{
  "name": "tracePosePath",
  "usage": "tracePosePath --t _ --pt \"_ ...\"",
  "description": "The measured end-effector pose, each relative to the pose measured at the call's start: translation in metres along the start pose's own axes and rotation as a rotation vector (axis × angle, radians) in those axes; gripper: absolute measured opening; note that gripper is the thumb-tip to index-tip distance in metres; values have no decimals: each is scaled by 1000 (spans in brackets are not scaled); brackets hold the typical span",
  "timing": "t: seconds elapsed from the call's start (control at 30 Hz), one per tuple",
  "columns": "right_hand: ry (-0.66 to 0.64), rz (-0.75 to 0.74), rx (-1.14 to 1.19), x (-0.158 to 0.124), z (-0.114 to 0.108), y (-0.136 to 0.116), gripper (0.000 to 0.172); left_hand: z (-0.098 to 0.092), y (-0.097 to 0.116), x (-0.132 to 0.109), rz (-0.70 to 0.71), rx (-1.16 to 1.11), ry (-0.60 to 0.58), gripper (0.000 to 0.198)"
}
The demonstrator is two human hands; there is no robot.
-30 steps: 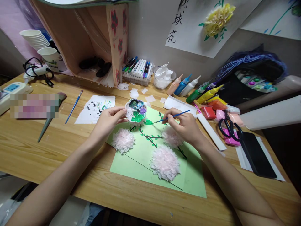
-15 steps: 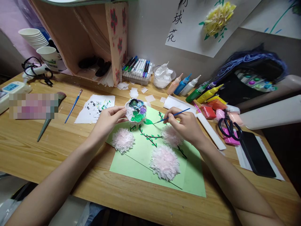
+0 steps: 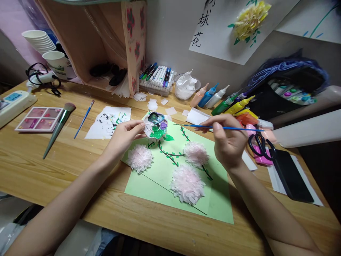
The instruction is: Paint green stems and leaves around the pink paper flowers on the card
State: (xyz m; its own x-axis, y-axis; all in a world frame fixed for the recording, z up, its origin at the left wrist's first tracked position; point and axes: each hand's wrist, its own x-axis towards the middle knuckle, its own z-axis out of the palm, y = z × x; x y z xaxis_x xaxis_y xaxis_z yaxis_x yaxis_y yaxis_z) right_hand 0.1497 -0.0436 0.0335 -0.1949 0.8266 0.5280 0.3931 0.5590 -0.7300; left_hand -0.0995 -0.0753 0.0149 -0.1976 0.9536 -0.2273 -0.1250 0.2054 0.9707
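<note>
My left hand (image 3: pixel 128 133) grips a small round paint palette (image 3: pixel 156 126) by its left rim; green, purple and dark paint fill its wells. Between the fingers of my right hand (image 3: pixel 226 140) is a thin blue paintbrush (image 3: pixel 226 128), its tip pointing left, a little right of the palette and apart from it. Below both hands lies a light green sheet (image 3: pixel 160 186) with pink tissue-paper flowers (image 3: pixel 187 185), dark painted stems and small green leaves. A larger green painted leaf (image 3: pixel 168 137) shows just below the palette.
Paint bottles (image 3: pixel 211 96), a marker box (image 3: pixel 157 79) and a bowl of tissue (image 3: pixel 186 85) line the back. Black scissors (image 3: pixel 262 146) and a black phone (image 3: pixel 291 176) lie at right. Paint-smeared paper (image 3: pixel 109 122), another paintbrush (image 3: pixel 84 119) and a makeup brush (image 3: pixel 59 129) lie at left.
My right hand has moved right and lifted, taking the paintbrush tip off the large green leaf; the brush now lies nearly level. My left hand still holds the palette in about the same place.
</note>
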Motion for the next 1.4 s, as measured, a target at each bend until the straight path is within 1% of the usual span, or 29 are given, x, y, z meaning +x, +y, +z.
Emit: tracePosePath --t 0.03,0.07,0.23,0.37,0.47,0.6,0.87,1.03,1.1,1.2,1.27,1.33,1.4 --pt "26 -19 33 -2 -1 -3 18 1 0 0 -4 0 -3 22" --pt "12 -38 58 -4 -1 -5 17 1 0 -1 -9 1 -7 22" --pt "-240 -167 44 -9 2 -11 14 3 -4 -2 -24 30 -52 23" --pt "-351 -205 9 -8 7 -11 15 4 -6 -3 -16 45 -77 25" --pt "-396 -193 -9 -9 9 -10 16 4 -6 -3 -17 28 -85 24" --pt "-364 -161 -4 -11 8 -9 15 5 -6 -3 -20 17 -85 22" --pt "-343 -155 -2 -7 5 -9 15 4 -7 -2 -17 25 -92 23" --pt "-378 -147 -15 -8 4 -10 14 4 -7 -1 -13 23 -75 22" --pt "-322 -126 12 -8 3 -10 15 3 -6 -1 -14 21 -68 22" --pt "-199 -93 38 -4 -2 -7 16 2 -3 -1 -13 18 -54 25" --pt "-164 -70 5 0 -5 -3 16 1 -2 -1 -10 12 -33 26" --pt "-189 -43 -54 5 -7 3 16 0 -1 -1 -11 5 -17 26" --pt "-248 -25 -107 9 -6 9 16 -1 0 -1 -10 1 -18 25"
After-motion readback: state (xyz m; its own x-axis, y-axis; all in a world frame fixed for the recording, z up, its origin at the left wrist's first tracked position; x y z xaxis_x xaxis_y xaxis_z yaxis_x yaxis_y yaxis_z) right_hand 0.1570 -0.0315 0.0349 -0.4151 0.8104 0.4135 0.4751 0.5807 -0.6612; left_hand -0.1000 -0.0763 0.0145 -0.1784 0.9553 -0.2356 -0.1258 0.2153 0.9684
